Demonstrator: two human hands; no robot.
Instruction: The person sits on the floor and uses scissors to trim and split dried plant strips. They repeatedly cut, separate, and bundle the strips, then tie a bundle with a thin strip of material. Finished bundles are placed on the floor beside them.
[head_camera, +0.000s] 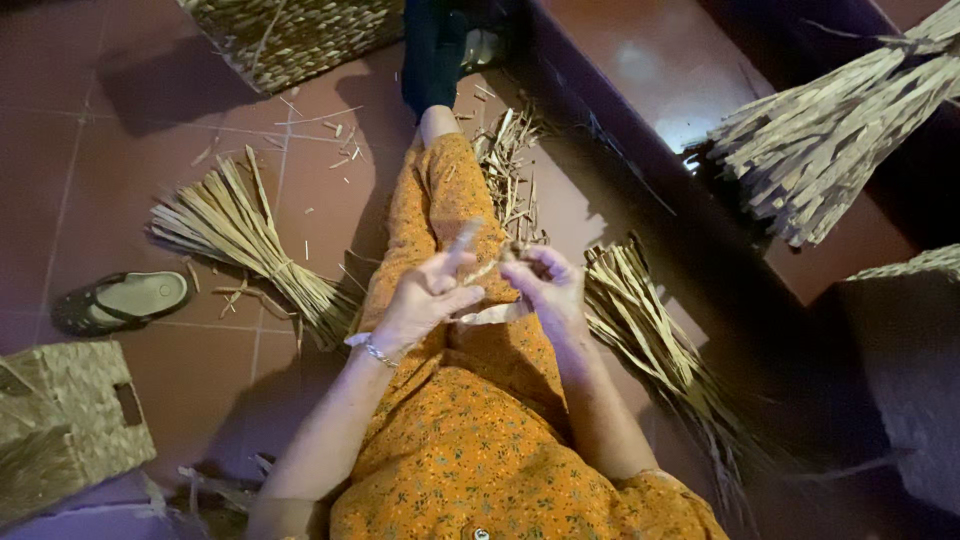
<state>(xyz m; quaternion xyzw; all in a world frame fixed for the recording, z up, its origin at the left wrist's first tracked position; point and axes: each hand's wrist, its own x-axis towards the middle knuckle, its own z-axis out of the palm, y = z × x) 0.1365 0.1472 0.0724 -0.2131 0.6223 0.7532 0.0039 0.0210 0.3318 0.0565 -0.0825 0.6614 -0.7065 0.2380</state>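
Reddish tiled floor (120, 150) below, and over the lap the left hand (425, 295) and right hand (545, 285) both pinch one pale dried straw strand (490, 268), lying crosswise between them.

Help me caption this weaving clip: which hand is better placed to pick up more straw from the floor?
Probably the right hand: a straw bundle lies just beside it. The left hand sits farther from the tied sheaf. Both pinch a strand.

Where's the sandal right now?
In the head view, the sandal lies on the tiled floor at far left, beside the fanned straw bundle and above the woven basket.
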